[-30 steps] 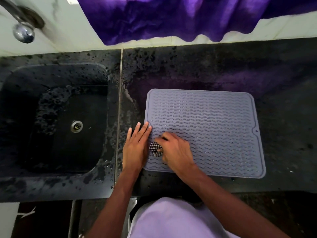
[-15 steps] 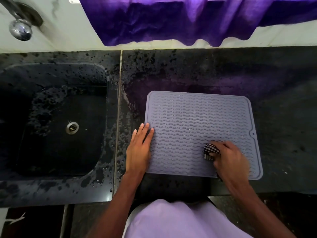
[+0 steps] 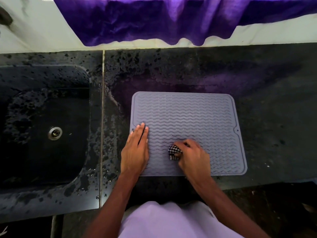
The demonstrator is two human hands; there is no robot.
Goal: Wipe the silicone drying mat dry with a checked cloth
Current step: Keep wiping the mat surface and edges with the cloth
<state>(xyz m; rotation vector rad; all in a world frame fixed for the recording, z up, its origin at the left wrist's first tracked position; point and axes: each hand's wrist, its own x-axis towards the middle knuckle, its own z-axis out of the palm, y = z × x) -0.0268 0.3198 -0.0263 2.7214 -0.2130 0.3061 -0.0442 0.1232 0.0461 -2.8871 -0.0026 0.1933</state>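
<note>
Shifted left from lower right: right hand (image 3: 193,156), clenched on checked cloth (image 3: 174,152), lower centre of mat (image 3: 197,114); left hand (image 3: 135,150) flat, fingers together, on mat's left edge.

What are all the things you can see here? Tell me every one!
drying mat: one, grey with wavy ridges, flat on the counter
checked cloth: one, black and white, bunched on the mat under the right hand
counter: one, dark, wet and speckled near the sink
sink: one, black, on the left, with a metal drain
purple fabric: one, hanging along the white wall at the top
left hand: flat on the mat's left edge
right hand: closed on the cloth
</note>
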